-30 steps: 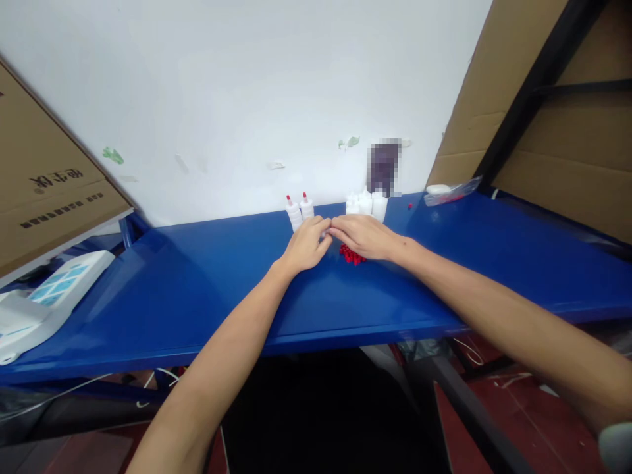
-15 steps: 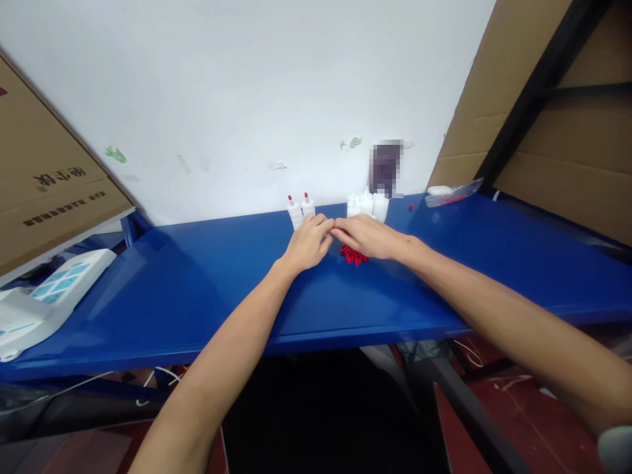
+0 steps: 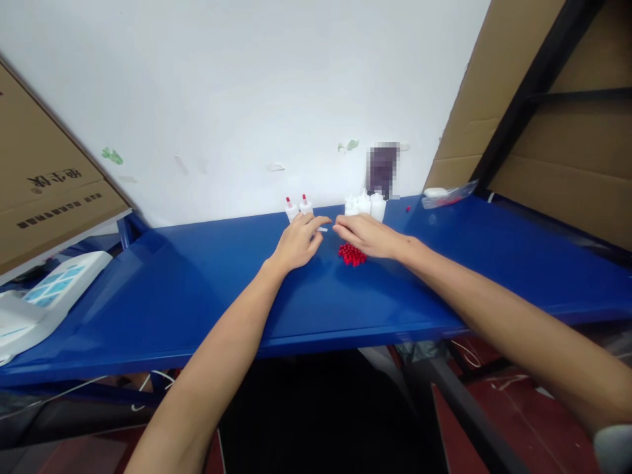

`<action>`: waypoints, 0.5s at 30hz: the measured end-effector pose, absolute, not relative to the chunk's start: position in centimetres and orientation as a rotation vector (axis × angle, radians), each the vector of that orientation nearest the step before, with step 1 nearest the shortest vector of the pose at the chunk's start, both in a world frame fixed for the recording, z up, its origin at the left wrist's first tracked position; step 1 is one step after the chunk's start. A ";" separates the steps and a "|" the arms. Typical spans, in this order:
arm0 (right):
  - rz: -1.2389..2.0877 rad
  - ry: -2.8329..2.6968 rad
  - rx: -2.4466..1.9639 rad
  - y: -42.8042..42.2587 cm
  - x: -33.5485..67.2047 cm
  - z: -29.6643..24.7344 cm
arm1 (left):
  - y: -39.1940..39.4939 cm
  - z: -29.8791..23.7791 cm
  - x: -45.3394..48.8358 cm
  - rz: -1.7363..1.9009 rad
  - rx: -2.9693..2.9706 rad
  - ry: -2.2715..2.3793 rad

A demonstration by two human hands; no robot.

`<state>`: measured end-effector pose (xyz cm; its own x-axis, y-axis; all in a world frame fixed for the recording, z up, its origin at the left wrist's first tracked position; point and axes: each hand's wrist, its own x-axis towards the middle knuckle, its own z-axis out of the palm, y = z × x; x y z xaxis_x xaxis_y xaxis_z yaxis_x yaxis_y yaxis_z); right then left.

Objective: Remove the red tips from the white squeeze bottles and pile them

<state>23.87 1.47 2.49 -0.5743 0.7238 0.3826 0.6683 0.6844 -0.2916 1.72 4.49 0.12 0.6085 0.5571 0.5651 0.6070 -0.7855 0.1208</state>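
Note:
My left hand point(image 3: 299, 242) is closed around a white squeeze bottle; only its pale nozzle tip point(image 3: 322, 229) pokes out between thumb and forefinger, pointing right. A short gap away, my right hand point(image 3: 363, 234) has its fingers pressed together, and whatever they may hold is hidden. Below the right hand lies a pile of small red caps point(image 3: 352, 255). Behind my left hand stand two white bottles point(image 3: 291, 210) with red caps on their nozzles. Several white bottles point(image 3: 378, 207) without red caps stand upright behind my right hand.
The blue table point(image 3: 207, 283) meets a white wall. One loose red cap point(image 3: 408, 209) and a clear plastic bag point(image 3: 450, 195) lie at the back right. A white device with blue keys point(image 3: 56, 286) sits on the left, near a cardboard box point(image 3: 49, 171).
My hands have moved apart from touching, the left one shifting slightly left. The nozzle tip now shows in the left hand. The view has shifted a little.

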 end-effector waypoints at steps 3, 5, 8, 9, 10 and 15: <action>0.156 -2.390 -1.046 1.5 23.9 2.4 | 4.4 -0.2 2.2 -0.963 -2.768 -1.022; 0.155 -2.392 -1.037 1.5 23.8 2.3 | 4.4 -0.4 2.4 -0.949 -2.793 -1.032; 0.169 -2.393 -1.074 1.7 23.9 2.2 | 4.6 -0.7 2.3 -0.940 -2.804 -1.064; 0.181 -2.394 -1.092 1.8 23.9 2.1 | 4.7 -0.7 2.3 -0.942 -2.802 -1.075; 0.195 -2.398 -1.109 1.9 23.9 2.1 | 4.8 -0.8 2.2 -0.943 -2.801 -1.085; 0.229 -2.433 -1.129 2.2 23.9 2.0 | 5.0 -0.9 2.1 -0.910 -2.811 -1.115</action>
<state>23.89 2.17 2.01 -0.5662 0.7574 0.3253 0.6833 0.6520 -0.3285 2.06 5.00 -0.88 0.5846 0.6335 0.5069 0.6238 -0.7505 0.2185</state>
